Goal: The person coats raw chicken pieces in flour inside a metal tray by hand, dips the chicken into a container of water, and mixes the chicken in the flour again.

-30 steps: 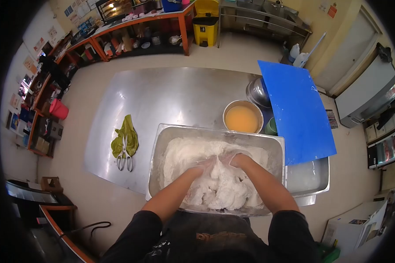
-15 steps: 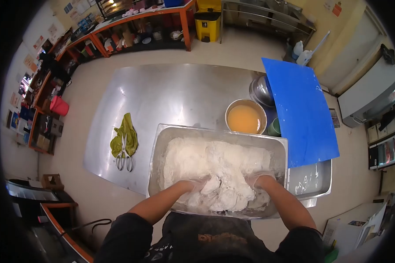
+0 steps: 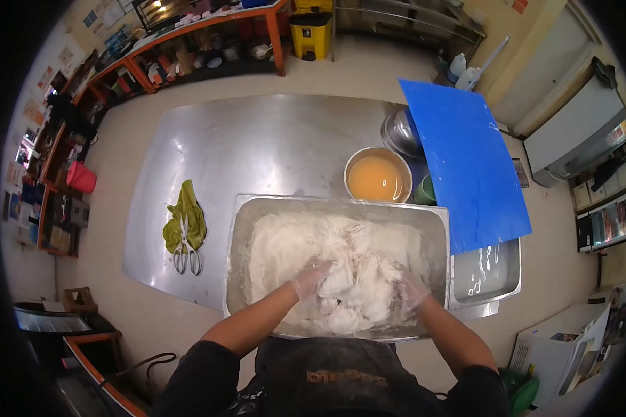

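Note:
A deep steel pan (image 3: 234,229) stands at the near edge of the steel table, with white flour (image 3: 278,240) spread inside. Heaped in its middle are lumpy flour-coated pieces (image 3: 358,288); what lies under the coating cannot be made out. My left hand (image 3: 314,279), in a clear plastic glove, grips the heap from the left, its fingers partly covered in flour. From the other side my right hand (image 3: 412,290), gloved the same way, closes on the heap, with most fingers buried.
Left of the pan, scissors (image 3: 186,256) lie on a green cloth (image 3: 186,219). Behind it are a pot of orange liquid (image 3: 377,177), a green container (image 3: 426,190) and steel bowls (image 3: 400,132). A blue board (image 3: 466,167) partly covers a second steel pan (image 3: 485,274) at right.
Both hands have come up out of the flour and inward, and the heap between them has shifted and risen. The whole view has moved slightly, so the table sits further left.

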Demonstrator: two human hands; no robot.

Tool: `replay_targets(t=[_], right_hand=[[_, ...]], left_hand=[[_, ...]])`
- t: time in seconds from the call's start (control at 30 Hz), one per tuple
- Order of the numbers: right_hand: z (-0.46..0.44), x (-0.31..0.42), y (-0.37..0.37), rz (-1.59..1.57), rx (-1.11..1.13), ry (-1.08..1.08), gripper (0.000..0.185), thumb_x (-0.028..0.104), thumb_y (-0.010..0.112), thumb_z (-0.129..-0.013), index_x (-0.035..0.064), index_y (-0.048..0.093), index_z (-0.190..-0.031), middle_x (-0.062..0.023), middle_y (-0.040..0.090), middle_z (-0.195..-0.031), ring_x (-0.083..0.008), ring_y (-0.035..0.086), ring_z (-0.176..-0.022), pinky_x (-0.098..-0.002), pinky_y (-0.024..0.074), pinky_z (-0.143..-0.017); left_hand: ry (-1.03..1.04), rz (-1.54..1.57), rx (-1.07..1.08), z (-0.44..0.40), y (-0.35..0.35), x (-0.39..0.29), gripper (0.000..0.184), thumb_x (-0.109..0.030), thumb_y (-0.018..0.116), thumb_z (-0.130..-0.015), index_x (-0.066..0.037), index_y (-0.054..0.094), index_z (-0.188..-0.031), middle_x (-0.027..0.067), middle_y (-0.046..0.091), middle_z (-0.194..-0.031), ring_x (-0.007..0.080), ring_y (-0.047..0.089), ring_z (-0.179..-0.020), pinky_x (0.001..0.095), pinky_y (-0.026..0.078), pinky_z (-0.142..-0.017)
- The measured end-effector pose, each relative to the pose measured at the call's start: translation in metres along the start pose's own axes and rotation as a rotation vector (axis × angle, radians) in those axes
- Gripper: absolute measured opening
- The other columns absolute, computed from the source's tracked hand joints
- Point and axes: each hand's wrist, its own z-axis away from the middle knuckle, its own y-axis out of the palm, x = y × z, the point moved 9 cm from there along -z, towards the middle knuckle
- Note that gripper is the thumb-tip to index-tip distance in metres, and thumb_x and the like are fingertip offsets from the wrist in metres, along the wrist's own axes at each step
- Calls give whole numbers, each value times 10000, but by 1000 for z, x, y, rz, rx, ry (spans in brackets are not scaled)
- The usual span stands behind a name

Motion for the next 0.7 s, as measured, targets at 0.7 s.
replay_targets(t=[0.7], right_hand=[[-35, 98, 11, 460, -58, 24, 639, 491, 239, -971, 13, 409, -1360, -187, 372, -1433, -296, 345, -1329, -341, 251, -1096]], left_hand=[[-52, -274, -271, 6, 9, -89, 726, -577, 362, -896, -64, 349, -1410, 166, 368, -1439, 282, 385, -1311, 341, 285, -1085]])
